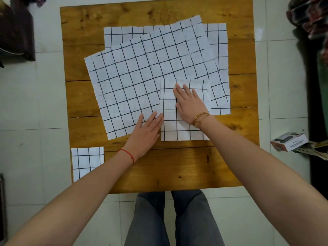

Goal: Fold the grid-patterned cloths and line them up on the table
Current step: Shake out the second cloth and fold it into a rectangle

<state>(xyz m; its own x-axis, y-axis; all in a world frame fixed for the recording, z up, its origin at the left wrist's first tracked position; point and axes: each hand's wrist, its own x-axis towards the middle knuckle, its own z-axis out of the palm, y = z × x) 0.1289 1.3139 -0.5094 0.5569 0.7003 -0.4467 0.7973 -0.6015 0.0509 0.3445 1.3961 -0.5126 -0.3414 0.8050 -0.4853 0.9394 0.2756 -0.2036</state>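
Note:
A folded grid-patterned cloth (179,129) lies near the middle of the wooden table (177,167). My right hand (190,103) rests flat on its upper half, fingers straight. My left hand (144,134) lies flat at that cloth's left edge, fingers partly on a large unfolded grid cloth (142,73). That large cloth is spread at an angle over another unfolded grid cloth (217,43) behind it. A second folded grid cloth (87,161) sits at the table's front left corner, partly hidden by my left forearm.
Bare wood shows along the table's front edge and its far strip. A small cardboard box (289,143) lies on the tiled floor to the right. Dark bundles sit on the floor at the upper left (16,31) and upper right (310,16).

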